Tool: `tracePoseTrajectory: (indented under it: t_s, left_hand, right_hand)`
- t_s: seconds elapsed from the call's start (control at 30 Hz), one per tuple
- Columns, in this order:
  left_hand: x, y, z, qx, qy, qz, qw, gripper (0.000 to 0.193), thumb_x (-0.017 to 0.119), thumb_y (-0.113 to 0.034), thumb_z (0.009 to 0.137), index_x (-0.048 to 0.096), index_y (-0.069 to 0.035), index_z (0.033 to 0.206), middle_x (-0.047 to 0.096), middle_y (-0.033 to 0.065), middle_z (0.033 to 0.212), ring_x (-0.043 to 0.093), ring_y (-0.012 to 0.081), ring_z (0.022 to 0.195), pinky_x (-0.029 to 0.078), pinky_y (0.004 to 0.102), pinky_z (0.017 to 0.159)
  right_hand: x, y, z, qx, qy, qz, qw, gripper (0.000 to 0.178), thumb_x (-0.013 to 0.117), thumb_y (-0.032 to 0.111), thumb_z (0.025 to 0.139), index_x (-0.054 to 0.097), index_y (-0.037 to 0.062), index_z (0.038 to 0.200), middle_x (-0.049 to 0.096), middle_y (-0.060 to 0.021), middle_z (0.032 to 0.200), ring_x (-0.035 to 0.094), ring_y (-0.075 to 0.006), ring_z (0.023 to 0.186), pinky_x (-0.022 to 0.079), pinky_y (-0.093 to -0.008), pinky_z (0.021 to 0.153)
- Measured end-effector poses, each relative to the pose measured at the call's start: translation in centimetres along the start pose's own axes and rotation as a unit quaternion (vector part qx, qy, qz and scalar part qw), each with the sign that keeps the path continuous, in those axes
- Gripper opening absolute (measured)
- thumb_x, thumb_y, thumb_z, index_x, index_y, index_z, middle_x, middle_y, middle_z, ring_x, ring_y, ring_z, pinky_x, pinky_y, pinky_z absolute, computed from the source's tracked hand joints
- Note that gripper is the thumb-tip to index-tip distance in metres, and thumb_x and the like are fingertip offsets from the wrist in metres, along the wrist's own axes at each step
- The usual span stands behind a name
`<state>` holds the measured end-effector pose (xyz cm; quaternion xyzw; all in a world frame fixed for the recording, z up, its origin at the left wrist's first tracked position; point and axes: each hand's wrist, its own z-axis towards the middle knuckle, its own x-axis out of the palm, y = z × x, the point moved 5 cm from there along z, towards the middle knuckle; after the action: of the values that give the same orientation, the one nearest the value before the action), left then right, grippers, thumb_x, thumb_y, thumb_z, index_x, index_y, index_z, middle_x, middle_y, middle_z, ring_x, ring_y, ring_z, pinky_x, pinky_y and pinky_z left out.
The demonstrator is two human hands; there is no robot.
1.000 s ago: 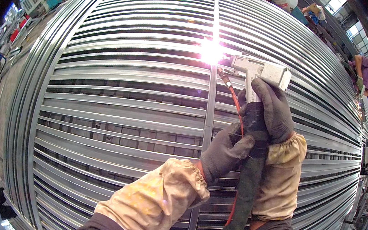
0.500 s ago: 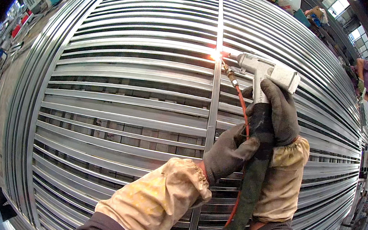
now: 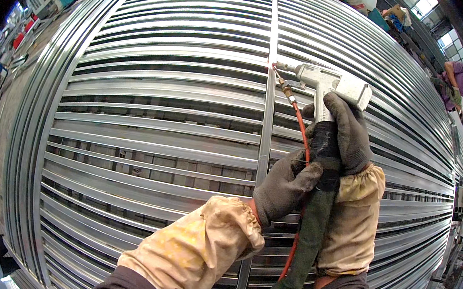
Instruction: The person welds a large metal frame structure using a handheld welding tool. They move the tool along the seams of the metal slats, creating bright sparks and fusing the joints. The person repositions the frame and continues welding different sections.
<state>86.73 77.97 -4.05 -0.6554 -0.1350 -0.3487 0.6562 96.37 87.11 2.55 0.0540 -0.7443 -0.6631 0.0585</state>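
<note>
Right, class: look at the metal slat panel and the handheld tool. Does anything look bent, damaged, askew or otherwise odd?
Nothing stands out. The slats of the metal panel run evenly spaced and unbroken; their curve is only the fisheye lens. The right hand holds the welding gun, its tip at the central upright bar. The left hand steadies the sleeved cable.

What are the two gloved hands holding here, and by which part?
Right hand grips the grey welding gun by its handle; left hand clasps the sleeved hose just below it.
</note>
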Motion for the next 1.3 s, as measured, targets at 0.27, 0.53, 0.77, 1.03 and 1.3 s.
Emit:
tracePoseTrajectory:
  t_s: [0.27, 0.53, 0.77, 1.03, 1.3]
  left_hand:
    - [-0.2, 0.2, 0.0, -0.015, -0.003, 0.024, 1.000, 0.024, 0.055, -0.016, 0.099, 0.059, -0.001, 0.117, 0.064, 0.0009, 0.099, 0.055, 0.0065, 0.087, 0.047, 0.0241, 0.079]
    - [0.2, 0.0, 0.0, 0.004, -0.009, -0.016, 1.000, 0.026, 0.056, -0.018, 0.099, 0.058, -0.001, 0.119, 0.065, 0.0021, 0.103, 0.056, 0.0072, 0.089, 0.048, 0.0247, 0.079]
    - [-0.1, 0.5, 0.0, -0.017, -0.016, -0.023, 0.999, 0.026, 0.057, -0.019, 0.099, 0.058, -0.001, 0.119, 0.063, 0.0004, 0.099, 0.054, 0.0061, 0.085, 0.046, 0.0235, 0.076]
    - [-0.1, 1.4, 0.2, -0.009, -0.026, -0.039, 0.999, 0.025, 0.056, -0.019, 0.099, 0.058, -0.001, 0.116, 0.059, -0.0032, 0.091, 0.049, 0.0043, 0.078, 0.043, 0.0218, 0.070]
    - [-0.1, 1.2, 0.0, -0.025, -0.017, -0.031, 0.999, 0.027, 0.055, -0.017, 0.099, 0.056, 0.000, 0.119, 0.059, -0.0022, 0.094, 0.050, 0.0042, 0.080, 0.044, 0.0213, 0.071]
  right_hand:
    - [-0.7, -0.2, 0.5, -0.067, 0.022, -0.033, 0.997, 0.041, 0.063, 0.027, 0.095, 0.058, -0.0045, 0.120, 0.066, -0.0144, 0.092, 0.068, -0.0186, 0.065, 0.056, -0.0276, 0.056]
    - [-0.7, 0.2, 0.2, -0.087, 0.003, -0.113, 0.990, 0.038, 0.060, 0.025, 0.097, 0.058, -0.0031, 0.122, 0.066, -0.0161, 0.102, 0.069, -0.0200, 0.074, 0.056, -0.0288, 0.066]
    - [-0.6, -0.4, 0.5, 0.009, -0.002, -0.053, 0.999, 0.034, 0.058, 0.024, 0.097, 0.062, 0.0006, 0.121, 0.064, -0.0179, 0.112, 0.065, -0.0211, 0.097, 0.053, -0.0295, 0.083]
    - [-1.6, -1.3, 1.4, -0.051, 0.011, -0.104, 0.993, 0.036, 0.059, 0.027, 0.097, 0.063, 0.0003, 0.120, 0.064, -0.0155, 0.114, 0.059, -0.0234, 0.111, 0.043, -0.0319, 0.100]
    - [-0.3, -0.4, 0.4, 0.018, 0.018, -0.012, 1.000, 0.035, 0.063, 0.026, 0.095, 0.063, -0.0031, 0.114, 0.068, -0.0132, 0.093, 0.067, -0.0175, 0.078, 0.055, -0.0276, 0.069]
